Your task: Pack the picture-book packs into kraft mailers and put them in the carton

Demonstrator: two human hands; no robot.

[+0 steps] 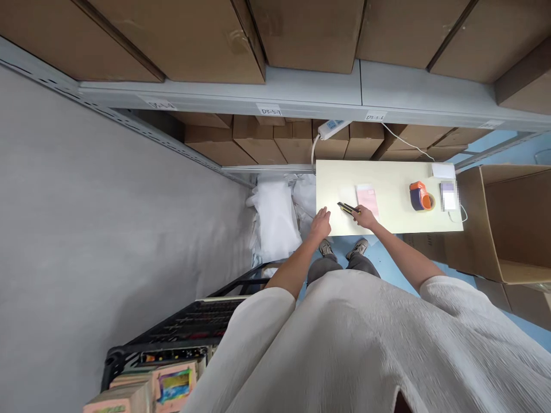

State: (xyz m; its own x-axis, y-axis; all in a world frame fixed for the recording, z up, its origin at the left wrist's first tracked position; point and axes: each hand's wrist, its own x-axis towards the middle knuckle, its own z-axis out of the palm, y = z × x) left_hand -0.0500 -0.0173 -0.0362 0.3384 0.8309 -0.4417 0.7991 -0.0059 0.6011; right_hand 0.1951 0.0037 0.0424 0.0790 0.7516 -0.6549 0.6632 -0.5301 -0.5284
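My right hand [364,217] is closed round a box cutter [348,208] with a black and yellow body. The cutter points left over the pale tabletop [391,221]. Just behind that hand lies a pink and white packet [367,199], partly covered by the hand. At the table's left front corner rests my left hand [321,223], fingers laid on the edge and holding nothing that I can see. An orange and dark tape dispenser [419,196] stands farther right on the table.
A phone-like device [448,196] and a white box [443,170] sit at the table's right end. Beside it stands an open carton [469,223]. Shelving [301,94] with cartons rises behind; white bags [275,218] lie left. A black crate [172,327] holds books.
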